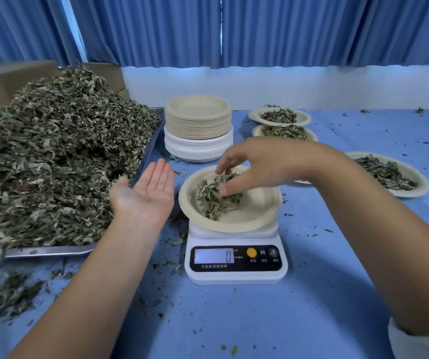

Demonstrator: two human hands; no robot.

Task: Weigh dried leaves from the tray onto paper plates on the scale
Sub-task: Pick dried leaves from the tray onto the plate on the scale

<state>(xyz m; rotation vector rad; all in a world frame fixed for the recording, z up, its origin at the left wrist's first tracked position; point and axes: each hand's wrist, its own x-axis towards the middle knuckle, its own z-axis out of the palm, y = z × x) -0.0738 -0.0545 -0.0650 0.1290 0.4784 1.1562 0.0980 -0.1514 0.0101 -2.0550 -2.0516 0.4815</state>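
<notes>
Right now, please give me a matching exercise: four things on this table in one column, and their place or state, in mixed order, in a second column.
Column one:
1. left hand
2. right hand
3. stack of empty plates
4. scale display

Column two:
A. shows zero
B. pinches leaves over the plate on the scale
C. open, palm up, beside the tray
D. behind the scale

Pairs: 1-C, 2-B, 3-D, 4-A.

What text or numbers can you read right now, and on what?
"0": scale display.
"M": its button panel.
Small print under the display and under the buttons: too blurred to read.
No other text seen.
</notes>
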